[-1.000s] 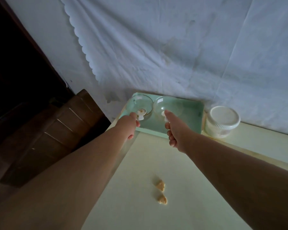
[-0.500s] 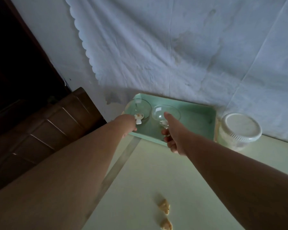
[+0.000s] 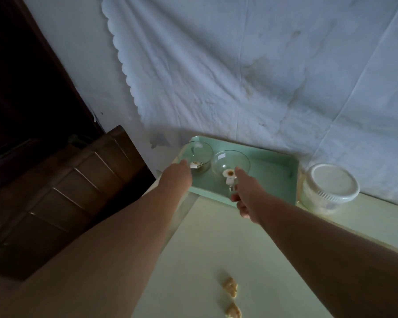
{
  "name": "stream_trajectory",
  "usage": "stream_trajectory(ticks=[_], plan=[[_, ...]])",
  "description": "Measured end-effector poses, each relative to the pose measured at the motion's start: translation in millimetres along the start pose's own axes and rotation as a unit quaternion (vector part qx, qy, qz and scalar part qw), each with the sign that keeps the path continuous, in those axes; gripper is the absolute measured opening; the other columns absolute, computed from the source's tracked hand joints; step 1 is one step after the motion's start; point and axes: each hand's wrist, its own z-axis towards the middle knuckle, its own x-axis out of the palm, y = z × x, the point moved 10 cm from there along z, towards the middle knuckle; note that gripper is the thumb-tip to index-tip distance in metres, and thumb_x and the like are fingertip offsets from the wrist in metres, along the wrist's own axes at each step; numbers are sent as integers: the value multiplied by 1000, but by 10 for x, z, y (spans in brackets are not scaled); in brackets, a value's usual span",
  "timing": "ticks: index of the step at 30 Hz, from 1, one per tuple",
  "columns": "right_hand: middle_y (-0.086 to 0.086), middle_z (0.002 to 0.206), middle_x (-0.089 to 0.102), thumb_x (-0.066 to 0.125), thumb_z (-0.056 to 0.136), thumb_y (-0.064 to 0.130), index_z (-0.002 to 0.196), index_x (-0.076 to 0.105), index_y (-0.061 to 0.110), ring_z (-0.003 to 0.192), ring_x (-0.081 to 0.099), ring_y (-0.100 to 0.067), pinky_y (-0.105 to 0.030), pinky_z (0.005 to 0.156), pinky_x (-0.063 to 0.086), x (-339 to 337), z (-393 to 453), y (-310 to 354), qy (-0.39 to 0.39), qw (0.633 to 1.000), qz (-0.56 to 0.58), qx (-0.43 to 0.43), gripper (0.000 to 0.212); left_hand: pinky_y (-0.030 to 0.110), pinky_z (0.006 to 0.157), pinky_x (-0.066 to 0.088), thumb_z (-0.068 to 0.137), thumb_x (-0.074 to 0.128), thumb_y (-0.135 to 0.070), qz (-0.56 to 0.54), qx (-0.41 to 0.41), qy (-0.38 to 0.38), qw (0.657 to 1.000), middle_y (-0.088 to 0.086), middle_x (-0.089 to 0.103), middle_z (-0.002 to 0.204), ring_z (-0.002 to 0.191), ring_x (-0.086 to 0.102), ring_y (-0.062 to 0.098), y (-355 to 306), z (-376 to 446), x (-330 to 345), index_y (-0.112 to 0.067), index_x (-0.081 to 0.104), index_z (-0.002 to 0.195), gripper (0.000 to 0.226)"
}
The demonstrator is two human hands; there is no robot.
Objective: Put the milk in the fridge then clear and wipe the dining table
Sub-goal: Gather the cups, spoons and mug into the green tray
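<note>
Fingers (image 3: pixel 236 199) curled under right glass bowl (image 3: pixel 230 165)

Dim, soft, bluish daylight; near-black left corner; wide-angle bending at edges; slight softness throughout.

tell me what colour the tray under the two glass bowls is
The tray is pale mint green, seen in the head view, the only view.
</note>
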Motion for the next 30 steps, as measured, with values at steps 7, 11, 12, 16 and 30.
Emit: stream_trajectory(ticks=[7,11,12,16,30], plan=[[-11,80,61,34,100,57,120,49,16,54,37,-14,-25,52,32,-107,-435,-2,-25,995,-79,-62,49,37,94,45,99,45,-9,31,1,-22,999,21,55,127,119,54,35,128,-366,-297,1,44,131,34],[-19,103,66,29,99,61,123,53,0,59,41,-14,-32,60,38,-244,-774,34,-60,966,-216,-126,70,33,93,43,100,36,-5,0,9,-82,997,18,56,126,117,54,30,73,-902,-525,2,49,125,29],[-21,108,65,28,97,62,124,53,-1,60,40,-15,-31,57,36,-271,-878,23,-64,964,-224,-131,73,32,93,43,100,34,-3,-35,5,-90,995,17,56,126,117,54,29,32,-1103,-549,2,49,126,31],[-19,110,65,26,98,61,124,51,1,68,45,-22,-32,66,38,-349,-1366,-3,-69,955,-242,-155,70,29,86,39,104,31,-13,-258,-45,-53,964,16,58,127,119,54,31,-147,-1946,-405,0,52,127,35],[-11,90,57,34,93,61,123,55,3,77,61,-30,-46,84,53,-656,-3521,-937,-3,976,-164,-146,68,47,78,53,86,43,-26,-535,-67,11,842,7,67,80,82,68,37,-370,-4661,-221,-19,57,81,16]])
